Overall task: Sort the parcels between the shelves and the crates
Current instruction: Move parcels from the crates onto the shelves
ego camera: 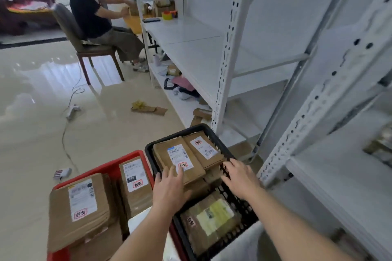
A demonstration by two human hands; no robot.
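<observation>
Left hand (171, 184) flat, fingers straight, resting on labelled parcel (179, 160) atop black crate (239, 199). Right hand (238, 178) spread on crate rim, holding nothing. Parcel long axis pointing away; left nearer. Shelves (203, 57) rightward.

Head camera looks down, close over crates (203, 176).

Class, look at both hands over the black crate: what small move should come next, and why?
Probably close the left hand round the labelled parcel under its fingers and lift it. The right hand rests open on the black crate wall, and the white shelves alongside have room.
</observation>
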